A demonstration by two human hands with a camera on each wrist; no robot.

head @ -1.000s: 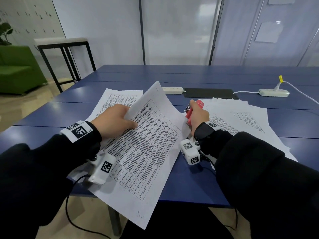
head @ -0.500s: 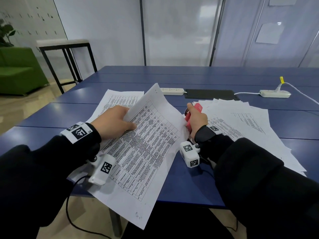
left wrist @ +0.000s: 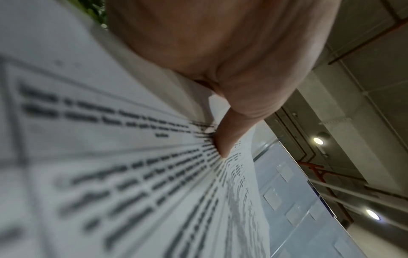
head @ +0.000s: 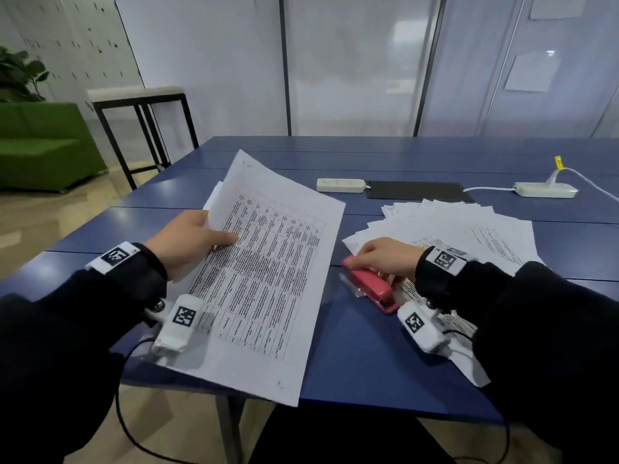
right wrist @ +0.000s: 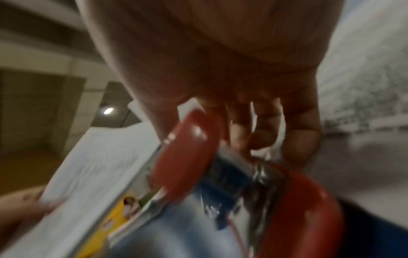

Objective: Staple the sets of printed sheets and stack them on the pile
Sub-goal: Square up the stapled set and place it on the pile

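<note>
On the blue table (head: 385,346), the left hand (head: 187,239) pinches a set (head: 268,272) at the front edge, thumb on top. The right hand's (head: 385,259) curled fingers grip a red stapler (head: 371,286) beside the pile (head: 469,229).

My left hand (left wrist: 232,57) fills the upper centre of the frame, its thumb (left wrist: 229,132) pressed on the printed sheets (left wrist: 110,165), which span the left and lower frame, their text blurred. Ceiling lights (left wrist: 318,141) show at right.
</note>
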